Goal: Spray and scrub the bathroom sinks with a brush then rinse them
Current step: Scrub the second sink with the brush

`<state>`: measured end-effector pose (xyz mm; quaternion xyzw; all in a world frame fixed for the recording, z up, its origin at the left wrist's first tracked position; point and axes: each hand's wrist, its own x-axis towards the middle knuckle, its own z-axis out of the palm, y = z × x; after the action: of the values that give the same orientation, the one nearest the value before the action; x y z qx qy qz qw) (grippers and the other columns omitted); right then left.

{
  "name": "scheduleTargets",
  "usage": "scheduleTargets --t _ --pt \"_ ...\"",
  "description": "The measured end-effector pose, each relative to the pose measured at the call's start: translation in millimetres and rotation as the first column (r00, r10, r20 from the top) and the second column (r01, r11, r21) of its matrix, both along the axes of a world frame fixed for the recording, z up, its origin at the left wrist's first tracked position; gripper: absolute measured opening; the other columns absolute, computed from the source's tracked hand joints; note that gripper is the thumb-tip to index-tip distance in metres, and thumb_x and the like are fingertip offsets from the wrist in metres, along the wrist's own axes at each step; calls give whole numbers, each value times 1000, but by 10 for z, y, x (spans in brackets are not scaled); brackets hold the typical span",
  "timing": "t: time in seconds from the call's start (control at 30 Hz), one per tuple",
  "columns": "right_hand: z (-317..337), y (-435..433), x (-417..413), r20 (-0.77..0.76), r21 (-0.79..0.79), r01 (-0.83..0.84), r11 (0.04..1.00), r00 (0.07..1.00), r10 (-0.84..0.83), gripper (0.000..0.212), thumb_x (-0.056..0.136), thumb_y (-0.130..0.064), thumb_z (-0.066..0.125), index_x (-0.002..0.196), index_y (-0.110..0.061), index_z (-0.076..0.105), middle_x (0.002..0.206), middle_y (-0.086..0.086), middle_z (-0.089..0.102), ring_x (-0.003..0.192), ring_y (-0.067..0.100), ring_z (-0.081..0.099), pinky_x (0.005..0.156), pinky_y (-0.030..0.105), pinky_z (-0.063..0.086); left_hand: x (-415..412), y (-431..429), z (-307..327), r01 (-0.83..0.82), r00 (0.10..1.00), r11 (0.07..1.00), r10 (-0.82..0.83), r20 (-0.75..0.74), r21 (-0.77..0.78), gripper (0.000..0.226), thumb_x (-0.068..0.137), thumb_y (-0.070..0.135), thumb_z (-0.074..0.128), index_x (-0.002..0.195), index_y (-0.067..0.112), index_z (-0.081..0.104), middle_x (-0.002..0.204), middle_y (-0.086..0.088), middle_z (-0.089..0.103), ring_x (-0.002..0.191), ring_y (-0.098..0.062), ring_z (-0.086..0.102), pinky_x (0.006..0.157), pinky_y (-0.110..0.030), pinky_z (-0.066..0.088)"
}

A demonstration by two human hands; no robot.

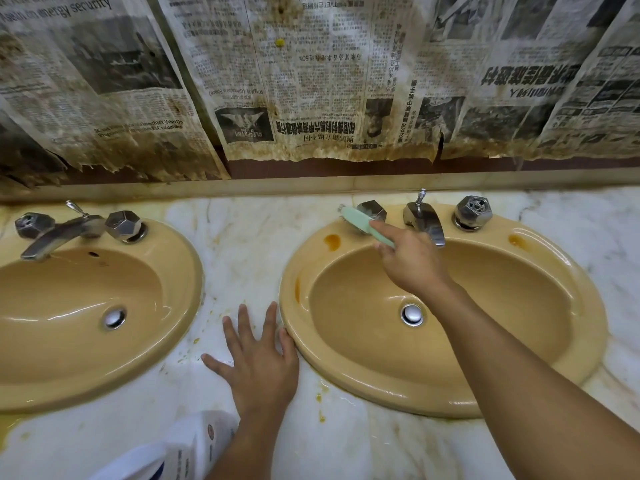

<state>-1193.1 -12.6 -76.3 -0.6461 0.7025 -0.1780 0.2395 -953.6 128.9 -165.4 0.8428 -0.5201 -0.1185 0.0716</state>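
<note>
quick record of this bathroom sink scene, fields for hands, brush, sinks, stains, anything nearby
left hand: open, flat on the white veined marble counter between the sinks
right hand: grips the pale green plastic scrub brush, index finger along its handle
brush position: head on the back rim of the right mustard-yellow oval ceramic sink, at its left faceted chrome tap knob
left mustard-yellow oval ceramic sink: no hand on it
stains: orange-brown patches on the right sink's rim
nearby: white plastic bottle, near counter edge, blurred

Left sink (52,341) cut by left edge; white bottle (197,441) blurred, cropped at bottom; brush (356,220) handle end hidden in right hand (412,265).
</note>
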Motion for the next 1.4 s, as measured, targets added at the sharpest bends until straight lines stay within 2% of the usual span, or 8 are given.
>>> scheduleTargets --t 0.47,0.63,0.73,0.8,0.93,1.03,1.17,1.4 --pt "-179 47 29 33 49 43 998 998 -44 43 103 -37 55 144 -48 51 110 7 67 94 27 60 76 37 53 4 0 -2 2 1000 1000 -2 -7 -3 54 105 54 21 159 53 18 172 6 3 158 -19 -14 117 -75 -2" --pt "-292 374 22 285 41 183 982 940 -187 41 101 -32 58 139 -49 56 98 2 70 88 27 61 76 34 52 20 -5 -27 14 1000 1000 -13 26 -3 58 102 56 11 159 52 18 172 6 5 158 -19 -13 115 -76 0" --pt "-340 656 -6 466 81 400 913 794 -390 39 101 -30 58 134 -51 60 82 -6 64 68 21 57 64 31 49 24 -6 -43 21 999 1000 -21 37 -8 59 101 56 12 159 52 19 171 5 7 158 -20 -11 115 -77 3" --pt "-337 654 35 597 186 517 836 616 -514 36 102 -29 58 132 -49 64 74 -7 56 56 19 46 51 31 43 25 -6 -57 20 999 1000 -20 44 -10 58 101 56 12 159 52 19 171 5 9 158 -21 -9 114 -77 4" --pt "-226 301 278 801 416 470 779 215 -558 34 106 -25 52 136 -39 61 60 -6 25 50 14 20 43 23 20 18 -4 -59 23 999 1000 -22 48 -18 58 101 56 14 158 52 21 171 4 11 159 -21 -6 113 -78 5" --pt "-150 88 429 813 512 443 736 27 -582 35 107 -24 49 139 -36 57 60 -6 21 46 10 18 41 22 17 17 -2 -58 19 999 1000 -18 46 -12 56 103 55 16 159 52 19 171 5 9 158 -20 -9 114 -77 3" --pt "-90 239 608 817 553 405 728 -94 -569 22 108 -24 48 114 -40 63 60 -5 20 45 10 17 40 21 17 16 -2 -56 20 999 1000 -19 34 -18 58 101 56 12 158 53 17 171 6 7 158 -20 -11 115 -77 1" --pt "-158 -51 474 767 618 409 671 -127 -628 32 108 -23 46 136 -28 61 62 -5 19 44 9 16 40 21 15 7 -6 -41 21 999 1000 -21 33 -18 58 101 56 11 158 53 17 172 6 7 158 -20 -11 115 -77 2"
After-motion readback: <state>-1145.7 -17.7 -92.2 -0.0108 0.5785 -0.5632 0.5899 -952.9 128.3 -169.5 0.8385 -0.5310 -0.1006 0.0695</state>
